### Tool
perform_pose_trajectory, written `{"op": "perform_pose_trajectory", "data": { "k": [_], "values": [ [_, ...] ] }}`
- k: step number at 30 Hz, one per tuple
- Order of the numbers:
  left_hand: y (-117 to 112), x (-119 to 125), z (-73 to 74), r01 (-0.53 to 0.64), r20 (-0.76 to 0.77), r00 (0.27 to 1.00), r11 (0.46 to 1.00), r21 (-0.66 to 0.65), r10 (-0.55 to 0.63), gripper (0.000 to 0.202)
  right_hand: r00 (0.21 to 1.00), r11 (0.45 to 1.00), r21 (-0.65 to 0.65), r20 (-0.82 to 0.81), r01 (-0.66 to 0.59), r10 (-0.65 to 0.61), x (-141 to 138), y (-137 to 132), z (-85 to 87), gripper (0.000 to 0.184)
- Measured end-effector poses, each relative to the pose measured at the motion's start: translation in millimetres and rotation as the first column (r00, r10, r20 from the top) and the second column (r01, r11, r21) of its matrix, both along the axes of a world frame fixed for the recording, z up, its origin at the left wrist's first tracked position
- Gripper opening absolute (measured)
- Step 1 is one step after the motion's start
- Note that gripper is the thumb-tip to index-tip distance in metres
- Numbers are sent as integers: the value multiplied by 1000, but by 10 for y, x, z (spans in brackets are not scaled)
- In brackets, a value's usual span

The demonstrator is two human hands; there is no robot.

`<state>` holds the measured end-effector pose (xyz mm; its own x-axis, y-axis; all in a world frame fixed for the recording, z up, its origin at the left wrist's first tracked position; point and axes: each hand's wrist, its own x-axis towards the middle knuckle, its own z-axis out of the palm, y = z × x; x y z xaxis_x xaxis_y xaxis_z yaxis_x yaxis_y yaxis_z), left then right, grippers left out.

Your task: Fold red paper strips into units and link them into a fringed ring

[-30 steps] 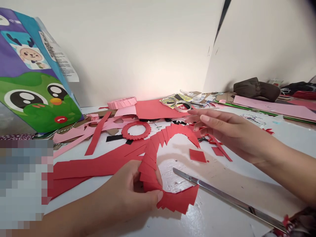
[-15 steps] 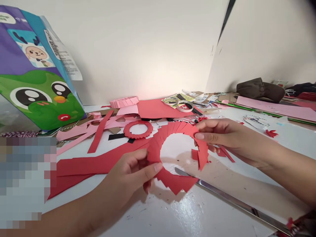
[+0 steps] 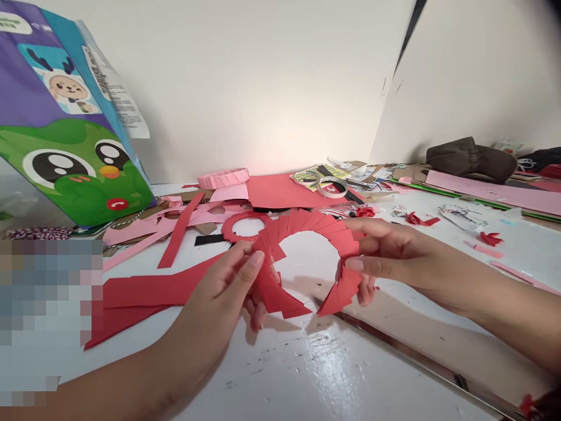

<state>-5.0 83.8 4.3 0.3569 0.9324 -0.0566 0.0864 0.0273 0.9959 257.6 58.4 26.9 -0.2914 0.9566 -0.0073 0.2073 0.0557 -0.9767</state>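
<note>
Between my two hands is a red ring of overlapping folded paper strips, held up above the white table. My left hand pinches its left side with the thumb on top. My right hand grips the right side, thumb in front and fingers behind. A narrow gap shows at the ring's bottom, between two pointed ends. At the upper left a paper corner sticks inward; whether the ring is parted there I cannot tell. Just behind lies a smaller red pleated paper ring, partly covered.
A long shiny metal strip lies at lower right. Red paper strips lie left, beside pink scraps. Farther back are a pink pleated ring, red sheet and tape roll. A tall colourful bag stands left.
My left hand has shifted up and left, my right hand slightly down. The ring's gap has moved from lower right to the bottom and narrowed, and a corner now juts inward at upper left.
</note>
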Motion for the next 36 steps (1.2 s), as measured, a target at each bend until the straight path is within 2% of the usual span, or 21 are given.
{"op": "perform_pose_trajectory", "data": {
  "k": [2, 6, 10, 15, 18, 22, 24, 27, 29, 33, 36],
  "values": [
    [-2, -1, 0, 10, 18, 1000, 1000, 0, -10, 29, 1000, 1000, -5, 8, -15, 15, -3, -9, 5, 53],
    [13, 21, 44, 0, 28, 1000, 999, -48, 1, 20, 1000, 1000, 4, -6, -23, 23, -27, -42, 66, 21],
    [39, 46, 61, 9, 16, 1000, 998, -65, -8, 12, 1000, 999, 41, -10, -10, 11, -13, -30, 78, 14],
    [36, 61, 27, 63, 138, 989, 997, -47, -56, 17, 998, 996, 71, -15, -59, 60, 56, 45, 13, 18],
    [21, 55, 21, 83, 121, 989, 996, -21, -80, 17, 998, 995, 75, -29, -61, 63, 64, 49, 0, 16],
    [7, 46, 36, 79, 74, 994, 995, -53, -75, 12, 999, 998, 51, -31, -22, 24, 38, 35, 8, 20],
    [3, 50, 50, 71, 76, 995, 995, -69, -66, 12, 1000, 999, 32, -21, 7, -6, 23, 35, 8, 28],
    [11, 63, 61, 67, 84, 995, 996, -64, -61, 12, 999, 999, -30, -47, 17, -19, 0, 19, 8, 59],
    [23, 70, 58, 68, 82, 995, 996, -61, -62, 13, 998, 997, -73, -68, 9, -14, -22, -5, 15, 69],
    [40, 75, 40, 61, 89, 995, 996, -63, -55, 16, 995, 985, -170, -101, 7, -25, -75, -38, 14, 40],
    [33, 74, 35, 52, 86, 995, 996, -73, -46, 17, 983, 974, -224, -169, 28, -68, -94, -23, -31, 36]
  ]
}}
